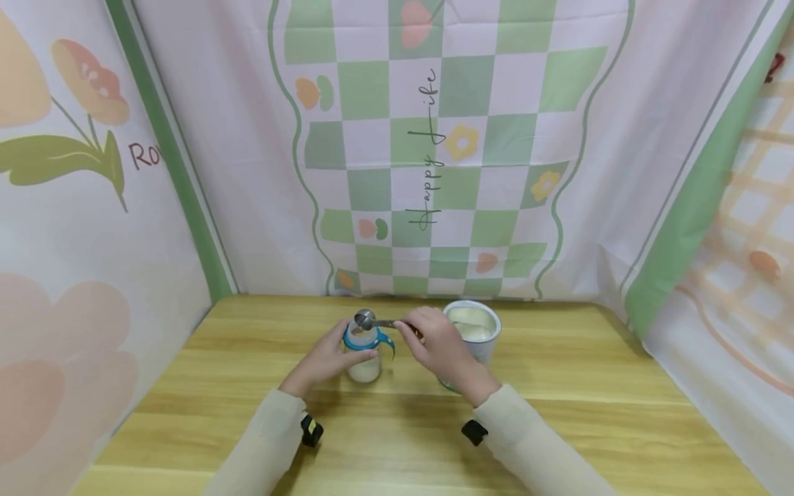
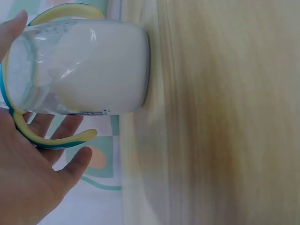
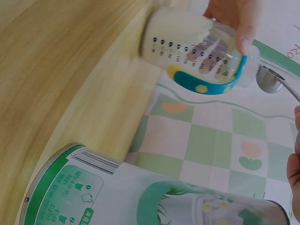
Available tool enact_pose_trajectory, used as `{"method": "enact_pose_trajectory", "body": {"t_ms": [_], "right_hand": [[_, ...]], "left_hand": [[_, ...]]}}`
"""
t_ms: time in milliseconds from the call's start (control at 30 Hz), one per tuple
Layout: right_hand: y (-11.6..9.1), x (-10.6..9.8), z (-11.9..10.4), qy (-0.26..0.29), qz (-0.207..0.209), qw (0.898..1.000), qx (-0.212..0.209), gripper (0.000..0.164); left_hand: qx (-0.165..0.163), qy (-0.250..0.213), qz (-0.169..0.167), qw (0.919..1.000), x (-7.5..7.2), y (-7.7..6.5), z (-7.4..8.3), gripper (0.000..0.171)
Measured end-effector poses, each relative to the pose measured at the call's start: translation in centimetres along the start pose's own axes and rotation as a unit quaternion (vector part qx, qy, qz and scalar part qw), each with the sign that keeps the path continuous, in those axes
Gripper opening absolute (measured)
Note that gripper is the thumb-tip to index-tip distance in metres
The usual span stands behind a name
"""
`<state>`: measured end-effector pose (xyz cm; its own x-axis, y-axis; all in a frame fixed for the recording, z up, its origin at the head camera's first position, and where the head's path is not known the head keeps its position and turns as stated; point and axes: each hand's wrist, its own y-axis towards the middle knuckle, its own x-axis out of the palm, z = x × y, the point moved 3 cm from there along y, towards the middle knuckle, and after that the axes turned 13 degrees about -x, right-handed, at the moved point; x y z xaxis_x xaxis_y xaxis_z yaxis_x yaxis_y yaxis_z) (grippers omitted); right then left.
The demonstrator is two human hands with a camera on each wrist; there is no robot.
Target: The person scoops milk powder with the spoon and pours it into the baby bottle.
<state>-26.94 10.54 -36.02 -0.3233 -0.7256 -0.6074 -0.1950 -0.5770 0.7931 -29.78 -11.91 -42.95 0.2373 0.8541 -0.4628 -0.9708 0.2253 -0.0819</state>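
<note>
A clear baby bottle (image 1: 364,370) with a blue collar and curved handles stands on the table, pale contents inside. Around its upper part my left hand (image 1: 325,362) grips it, the thumb in front; in the left wrist view some fingers are spread behind a handle (image 2: 70,139). My right hand (image 1: 443,344) holds a metal measuring spoon (image 3: 270,78) by its handle. The spoon's bowl is just above the bottle's open mouth, and its inside looks grey in the head view. Beside the right hand is an open tin (image 1: 490,348) with pale powder inside, partly hidden by that hand.
Both things stand on a wooden table (image 1: 384,441) towards its far side. A checked cloth (image 1: 415,151) hangs behind the table, and printed cloths hang at both sides. Each sleeve has a small black device (image 1: 474,432) at the wrist.
</note>
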Motion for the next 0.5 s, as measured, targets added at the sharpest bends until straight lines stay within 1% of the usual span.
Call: {"method": "enact_pose_trajectory", "body": {"t_ms": [100,300,500], "right_hand": [[0.0,-0.5,-0.1,0.006,0.014,1.000,0.010,0.006],[-0.2,-1.8,-0.2,0.007,0.036,0.999,0.020,0.010],[-0.5,-2.8,0.2,0.010,0.032,0.999,0.030,0.010]], "left_hand": [[-0.005,0.007,0.001,1.0000,0.0,0.0,0.1,0.068],[0.001,0.022,-0.002,0.9997,-0.1,0.2,0.2,0.070],[0.013,0.029,-0.010,0.9994,-0.2,0.4,0.6,0.079]]}}
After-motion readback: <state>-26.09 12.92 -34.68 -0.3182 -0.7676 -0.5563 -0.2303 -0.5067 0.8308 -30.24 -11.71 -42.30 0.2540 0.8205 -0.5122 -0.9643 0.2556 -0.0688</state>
